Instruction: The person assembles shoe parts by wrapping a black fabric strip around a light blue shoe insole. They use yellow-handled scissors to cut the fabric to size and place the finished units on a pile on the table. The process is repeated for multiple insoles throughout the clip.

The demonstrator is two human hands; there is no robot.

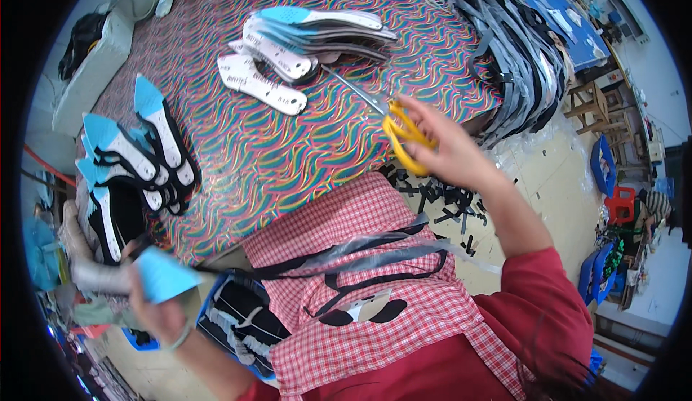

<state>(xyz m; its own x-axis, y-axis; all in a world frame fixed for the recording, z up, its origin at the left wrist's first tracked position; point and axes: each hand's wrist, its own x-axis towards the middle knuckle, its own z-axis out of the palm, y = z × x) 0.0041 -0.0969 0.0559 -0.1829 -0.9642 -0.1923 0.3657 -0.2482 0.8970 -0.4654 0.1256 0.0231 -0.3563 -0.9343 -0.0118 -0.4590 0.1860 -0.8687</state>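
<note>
My right hand (448, 147) is closed around the yellow handles of a pair of scissors (387, 107) above the table's near right part. The long metal blades point up and left, and their tips meet the lower edge of a stack of insoles (317, 32) with light-blue pointed ends and white printed faces. At the lower left, my left hand (155, 309) grips a blue-tipped insole (166, 275) beside the table edge; motion blurs it and its far end is hidden. Near that hand lies a group of similar black-edged insoles (151, 157) on the table's left side.
A wavy-patterned cloth covers the table (245, 163). Dark strips (519, 55) hang over its right end. A checked apron (375, 264) spans my lap with a loose strip across it. Black scraps (454, 203) litter the floor; a blue-rimmed bin (205, 296) stands below. Someone is at the far right.
</note>
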